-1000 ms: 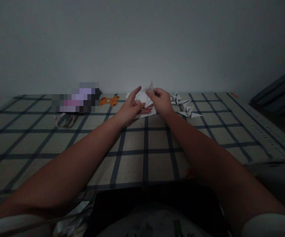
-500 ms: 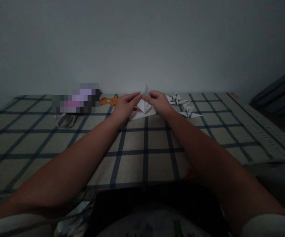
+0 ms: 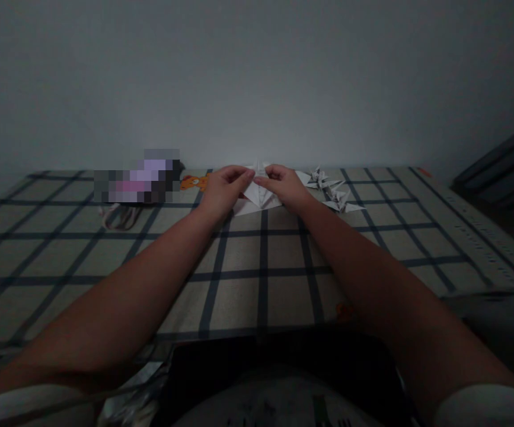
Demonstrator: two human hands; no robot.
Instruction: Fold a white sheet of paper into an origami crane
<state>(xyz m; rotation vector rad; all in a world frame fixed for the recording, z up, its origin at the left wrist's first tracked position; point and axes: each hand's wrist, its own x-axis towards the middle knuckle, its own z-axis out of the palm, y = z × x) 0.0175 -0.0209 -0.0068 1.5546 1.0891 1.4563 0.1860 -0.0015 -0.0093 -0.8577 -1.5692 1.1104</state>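
Between my hands is a piece of folded white paper point(image 3: 260, 194) with printed marks, its lower corner pointing toward me. My left hand point(image 3: 226, 188) pinches its left side between thumb and fingers. On the other side, my right hand point(image 3: 284, 186) grips it the same way, thumb on the near face. Under the folded paper lies a flat white sheet point(image 3: 245, 208), partly covered by my hands. Right of my right hand rest paper cranes point(image 3: 339, 198), bunched close together.
A checked cloth point(image 3: 239, 302) covers the table, which meets a plain wall point(image 3: 257, 77) at the back. A blurred-out purple and pink object point(image 3: 145, 178) with a looped strap point(image 3: 120, 218) lies at the left. Dark slatted furniture point(image 3: 501, 160) stands at the far right.
The folded paper's upright point now shows less above my fingers, and the paper looks spread wider. My left hand has shifted slightly, its fingers more curled. The cranes have not moved.
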